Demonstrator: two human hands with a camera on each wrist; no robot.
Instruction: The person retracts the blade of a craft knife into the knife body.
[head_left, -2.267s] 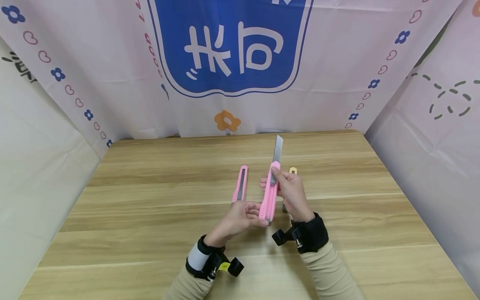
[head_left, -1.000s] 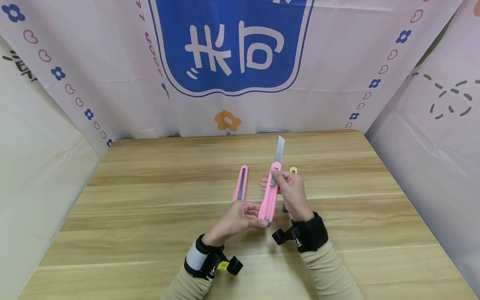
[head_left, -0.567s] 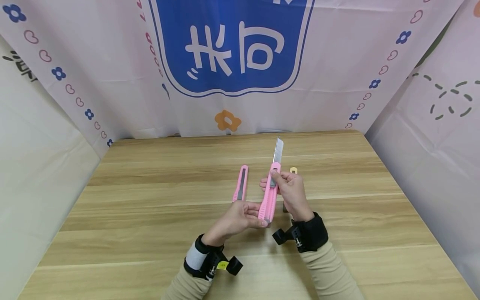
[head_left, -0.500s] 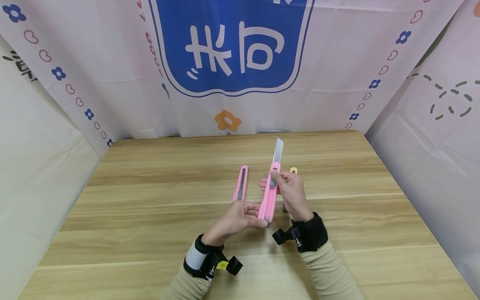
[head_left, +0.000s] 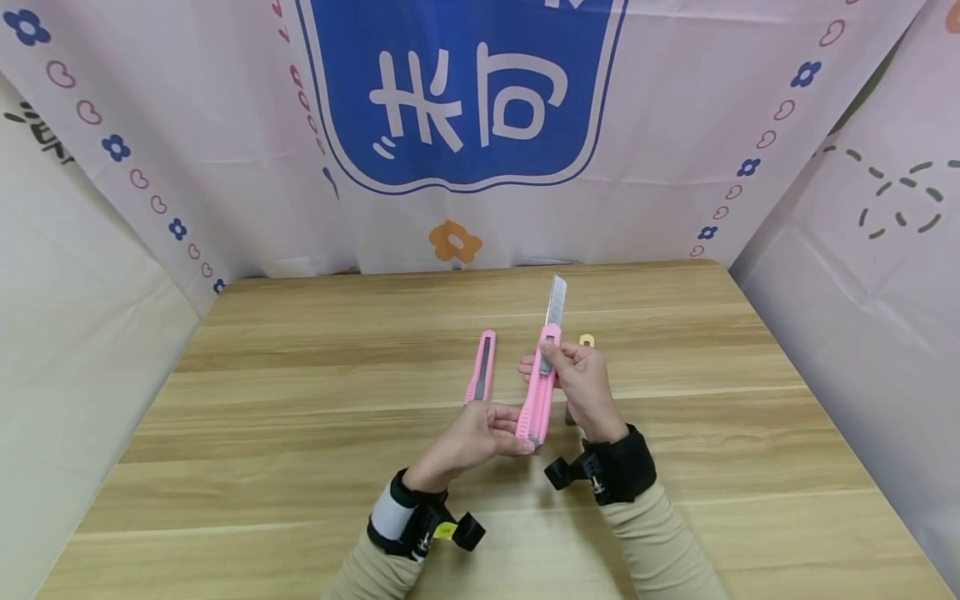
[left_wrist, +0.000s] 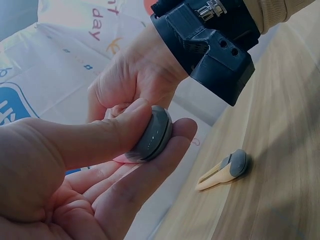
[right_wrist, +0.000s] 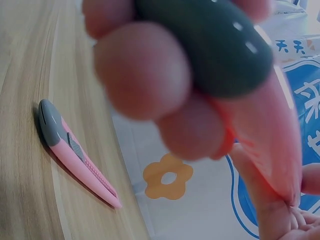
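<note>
A pink utility knife (head_left: 534, 408) is held above the table, its segmented blade (head_left: 556, 302) extended and pointing away. My left hand (head_left: 476, 435) pinches its rear end between thumb and fingers; the left wrist view shows the thumb on the grey end cap (left_wrist: 155, 134). Near the front of the handle, my right hand (head_left: 587, 385) grips the knife with its thumb at the grey slider. A second pink utility knife (head_left: 482, 367) lies left of the held one, its lower end hidden by my left hand. Behind my right hand lies a yellow utility knife (head_left: 587, 341), mostly covered.
The wooden table (head_left: 300, 417) reaches back to a printed cloth (head_left: 660, 150) hanging behind it, with more cloth at both sides. Both wrists wear black straps with small cameras (head_left: 469, 532).
The blade has drawn back slightly into the handle as my right thumb and the slider moved a little toward the rear. My left hand keeps its hold; the knives on the table stay put.
</note>
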